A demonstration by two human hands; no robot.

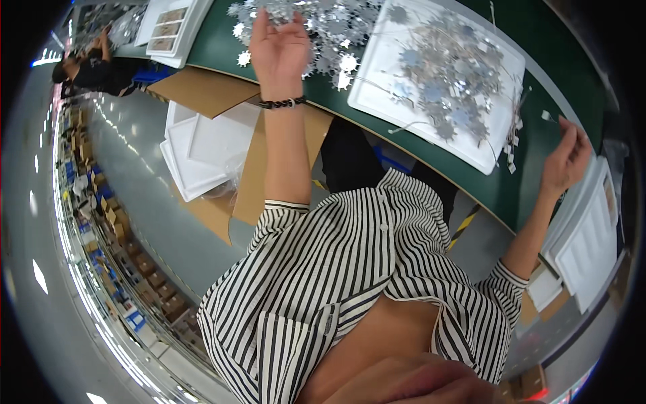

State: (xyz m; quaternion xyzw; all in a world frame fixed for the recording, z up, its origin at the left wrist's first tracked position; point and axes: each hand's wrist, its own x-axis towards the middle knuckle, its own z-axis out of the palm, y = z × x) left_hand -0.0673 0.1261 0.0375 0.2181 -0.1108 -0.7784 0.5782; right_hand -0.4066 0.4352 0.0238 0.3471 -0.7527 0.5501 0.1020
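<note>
Silver toothed plates (333,30) piled far left: probably light, stiff, slick; take by rims. Left hand (280,50) at pile, can't tell its grip. Right hand (566,158), right, pinches white-tipped lead (546,116).

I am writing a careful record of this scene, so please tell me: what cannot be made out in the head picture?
All in the head view:
Left hand: its fingertips blur against the silver pieces; contact is unclear.
The pile of those pieces: cut off by the top edge.
Right hand: whether it grips the white connector is too small to tell.
Cardboard box: partly hidden by the left forearm.
</note>
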